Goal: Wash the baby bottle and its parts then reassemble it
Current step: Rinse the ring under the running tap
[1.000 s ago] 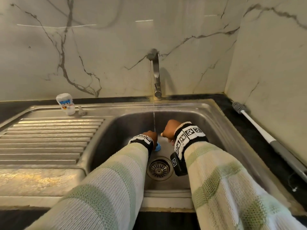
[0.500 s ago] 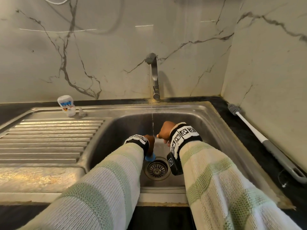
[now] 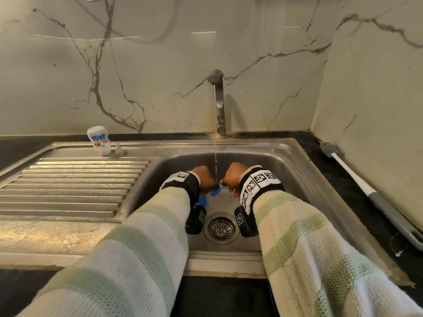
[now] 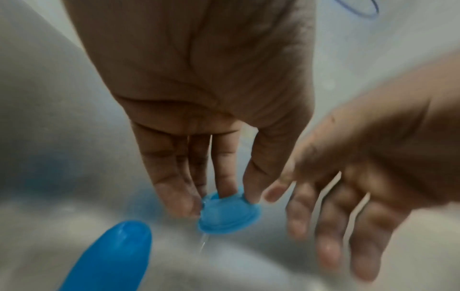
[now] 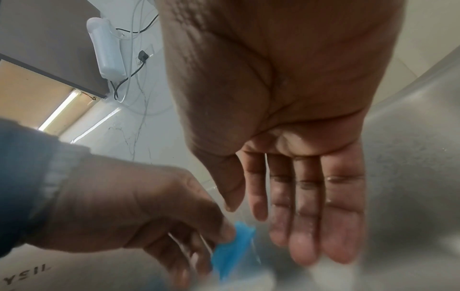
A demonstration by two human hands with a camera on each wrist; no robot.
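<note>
My left hand (image 3: 207,179) pinches a small round blue bottle part (image 3: 216,192) by its rim, low in the sink basin (image 3: 295,179) under a thin water stream (image 3: 215,165). In the left wrist view the fingertips (image 4: 184,206) grip this blue part (image 4: 229,214), and water runs off it. My right hand (image 3: 231,177) is beside it with straight wet fingers (image 5: 301,216), holding nothing. A second, longer blue piece (image 4: 112,259) lies in the basin near my left wrist. The white bottle body (image 3: 98,140) and a clear nipple (image 3: 120,151) stand on the drainboard's back edge.
The tap (image 3: 219,104) is running over the basin's middle. The drain strainer (image 3: 220,228) is between my wrists. A bottle brush (image 3: 366,186) lies on the dark counter at the right. The ribbed drainboard (image 3: 68,186) stretches to the left.
My left hand has brought the blue part up between both hands, under the stream. The right hand has stayed close beside it.
</note>
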